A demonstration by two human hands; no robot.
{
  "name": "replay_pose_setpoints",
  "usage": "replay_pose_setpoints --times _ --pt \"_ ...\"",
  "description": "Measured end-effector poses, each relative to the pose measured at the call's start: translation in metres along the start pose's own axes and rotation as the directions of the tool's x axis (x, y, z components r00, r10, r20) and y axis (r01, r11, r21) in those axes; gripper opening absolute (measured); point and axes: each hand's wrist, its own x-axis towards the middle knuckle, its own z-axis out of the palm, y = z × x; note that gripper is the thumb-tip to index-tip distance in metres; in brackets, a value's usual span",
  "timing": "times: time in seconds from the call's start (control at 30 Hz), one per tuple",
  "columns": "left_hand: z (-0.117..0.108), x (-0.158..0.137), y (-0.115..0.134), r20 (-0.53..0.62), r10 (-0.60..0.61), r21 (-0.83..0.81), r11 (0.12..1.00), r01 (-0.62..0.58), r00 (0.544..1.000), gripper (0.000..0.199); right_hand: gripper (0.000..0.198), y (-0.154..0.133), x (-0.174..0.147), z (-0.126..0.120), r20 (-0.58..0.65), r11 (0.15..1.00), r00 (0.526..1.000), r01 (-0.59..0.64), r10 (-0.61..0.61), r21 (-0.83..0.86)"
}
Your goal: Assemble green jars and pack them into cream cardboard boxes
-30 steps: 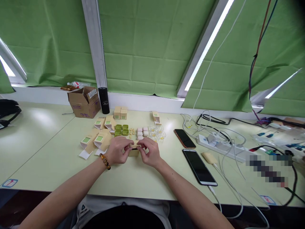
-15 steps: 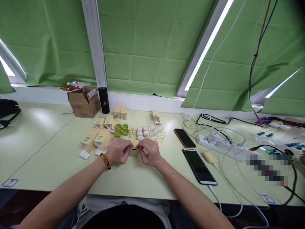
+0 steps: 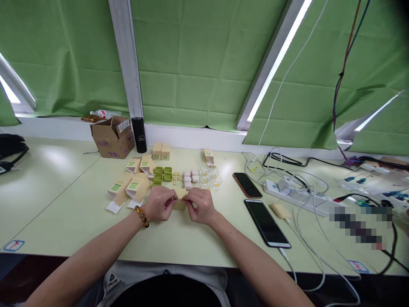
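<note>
Between my hands stands a small beige cardboard box (image 3: 180,204), partly covered by my fingers. My left hand (image 3: 159,203) pinches its upper left edge, and my right hand (image 3: 200,205) pinches the upper right edge. Just beyond are small green trays (image 3: 168,176), tiny yellowish pieces (image 3: 175,177), pale pink rounded pieces (image 3: 188,179) and clear plastic cups (image 3: 209,175). Unfolded beige cartons (image 3: 137,186) with green labels lie left of them. Two closed boxes (image 3: 161,152) stand farther back, and one more open carton (image 3: 209,157) lies at the back right.
A brown cardboard box (image 3: 112,138) and a black cylinder (image 3: 139,134) stand by the wall. To my right lie two phones (image 3: 267,224), a power strip (image 3: 297,198), a cream-coloured charging case (image 3: 280,211) and tangled cables.
The dark gap at the top of the small box has disappeared; its top flap now lies down under my fingers. Both hands stay in nearly the same place.
</note>
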Motion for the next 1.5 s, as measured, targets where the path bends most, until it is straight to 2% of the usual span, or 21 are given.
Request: replay_pose_setpoints --times 0.2,0.4,0.53,0.6,0.67,0.73,0.8,0.9,1.03,1.2,1.3,1.4,1.5 --pt "0.001 -0.001 -0.002 0.001 0.002 -0.020 1.000 -0.002 1.000 0.010 0.011 0.004 -0.002 -0.001 0.002 0.999 1.000 0.027 -0.027 0.033" --pt "0.002 -0.002 -0.003 0.021 -0.012 -0.028 1.000 0.012 1.000 0.010 0.014 0.007 -0.005 0.000 0.084 0.999 0.996 -0.004 0.000 0.048" --pt "0.002 -0.002 -0.003 0.027 -0.031 -0.029 0.999 0.032 0.999 0.010 0.010 0.008 -0.005 -0.002 0.120 0.997 0.993 -0.016 0.008 0.072" --pt "0.003 -0.003 -0.005 -0.003 -0.078 0.006 0.997 0.078 0.997 0.009 0.008 0.010 -0.005 -0.005 0.156 0.997 0.987 -0.046 0.034 0.069" --pt "0.006 -0.003 -0.008 -0.061 -0.163 0.078 0.983 0.167 0.985 0.017 0.015 0.011 -0.005 -0.008 0.208 0.994 0.975 -0.091 0.076 0.067" --pt "0.009 -0.003 -0.010 -0.100 -0.261 0.153 0.950 0.274 0.960 0.026 0.020 0.013 -0.005 -0.010 0.255 0.988 0.960 -0.137 0.116 0.069" --pt "0.011 -0.002 -0.012 -0.091 -0.347 0.201 0.912 0.358 0.934 0.028 0.021 0.016 -0.005 -0.011 0.276 0.984 0.951 -0.166 0.143 0.063" --pt "0.011 0.000 -0.011 -0.070 -0.425 0.231 0.873 0.429 0.903 0.024 0.019 0.023 -0.007 -0.009 0.235 0.985 0.957 -0.170 0.167 -0.010" --pt "0.008 0.003 -0.009 -0.094 -0.465 0.244 0.847 0.473 0.880 0.021 0.017 0.032 -0.009 -0.005 0.128 0.973 0.968 -0.204 0.217 -0.107" --pt "0.008 0.005 -0.010 -0.108 -0.522 0.221 0.817 0.532 0.846 0.031 0.021 0.031 -0.007 -0.013 0.171 0.981 0.966 -0.196 0.192 0.007" --pt "0.008 0.005 -0.010 -0.095 -0.524 0.214 0.820 0.531 0.847 0.034 0.023 0.028 -0.007 -0.014 0.205 0.983 0.965 -0.177 0.165 0.041" --pt "0.008 0.004 -0.010 -0.088 -0.524 0.205 0.823 0.530 0.847 0.027 0.019 0.030 -0.009 -0.008 0.195 0.985 0.967 -0.151 0.164 -0.079" --pt "0.007 0.005 -0.009 -0.071 -0.538 0.198 0.817 0.541 0.840 0.023 0.019 0.036 -0.012 -0.001 0.146 0.967 0.967 -0.181 0.208 -0.178"
